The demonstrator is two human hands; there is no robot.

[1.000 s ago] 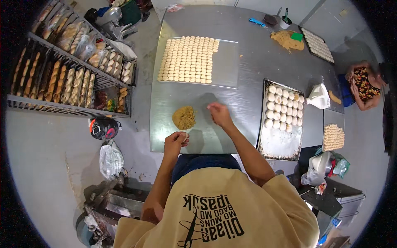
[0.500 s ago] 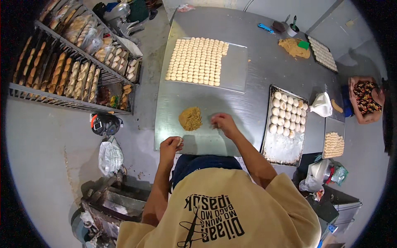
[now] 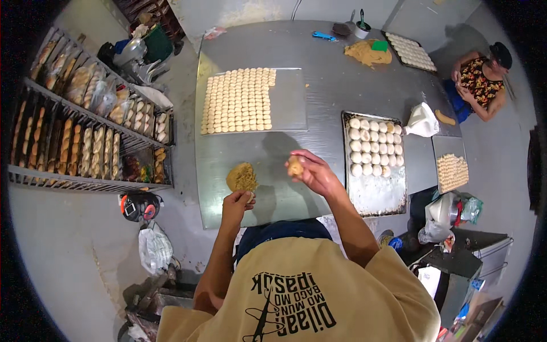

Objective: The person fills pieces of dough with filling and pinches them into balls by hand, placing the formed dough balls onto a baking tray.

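My left hand is closed, pinching a small pale piece of dough at its fingertips. It is beside the near edge of a crumbly tan mound of paste on the metal table. My right hand is raised to the right of the mound, its fingers curled round a tan lump of paste. Beyond my hands lies a flat sheet with tight rows of small pale dough balls. To the right, a dark-rimmed baking tray holds rows of larger white dough balls.
A tall rack of filled bread trays stands at left. At the far side are a large tan paste mound, a green scraper and another tray of dough balls. A person sits at right, near a white bag.
The view has swung, so the table appears further left and lower. My right hand now shows a tan lump in its fingers. My left hand, still pinching the dough, is closer to the mound.
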